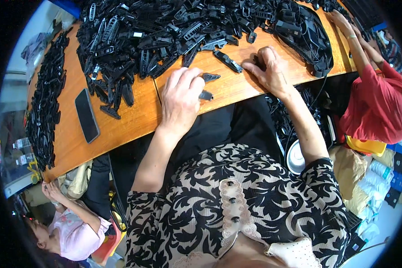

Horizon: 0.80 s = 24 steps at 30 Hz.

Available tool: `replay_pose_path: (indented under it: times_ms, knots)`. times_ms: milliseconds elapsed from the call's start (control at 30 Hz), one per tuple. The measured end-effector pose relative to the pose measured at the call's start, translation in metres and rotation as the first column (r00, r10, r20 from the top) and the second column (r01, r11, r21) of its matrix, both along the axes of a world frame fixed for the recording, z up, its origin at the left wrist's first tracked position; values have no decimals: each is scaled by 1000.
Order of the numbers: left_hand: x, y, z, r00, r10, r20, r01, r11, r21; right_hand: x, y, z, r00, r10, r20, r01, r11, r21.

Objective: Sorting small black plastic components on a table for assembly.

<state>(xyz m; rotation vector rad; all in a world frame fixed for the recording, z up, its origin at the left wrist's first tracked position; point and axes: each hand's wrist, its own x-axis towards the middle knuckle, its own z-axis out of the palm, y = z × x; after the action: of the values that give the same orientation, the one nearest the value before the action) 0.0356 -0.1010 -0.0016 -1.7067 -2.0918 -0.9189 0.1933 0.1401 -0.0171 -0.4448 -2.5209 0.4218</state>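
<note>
My left hand (182, 96) is closed over the near edge of the table, fingers curled down. A small dark grey plastic piece (206, 95) sticks out from beneath its fingers. Just beyond lies a pointed black plastic part (211, 77), apart from the fingertips. My right hand (272, 72) rests on the wood with curled fingers and thumb drawn in; something dark shows between them, too hidden to name. Left of that thumb lies a long black plastic clip-like part (228, 61). A large heap of black plastic parts (165, 38) spreads across the far side.
A dark phone (87, 115) lies at left, beside another long pile of black parts (47, 102). A black mesh bag (303, 35) sits at far right. Co-workers occupy both sides, one in a red top (375, 105). A white round object (295, 157) is below the table edge.
</note>
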Motion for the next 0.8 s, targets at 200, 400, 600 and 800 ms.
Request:
replay_pose_path:
  times_ms: [200,400,600,800]
  knots:
    - [11,-22,7,999,-34,-25,32,997,-77,10,-6,7,995,77,66,-81,994,73]
    - [21,-29,5,994,45,101,-37,996,-86,21,-10,6,999,44,-29,-51,942,-331]
    - [24,-19,10,901,69,428,-106,992,63,4,-23,6,999,-13,29,14,1000,-18]
    - [-18,-13,13,953,-122,277,141,989,-50,15,-27,6,997,-21,-75,10,989,-151]
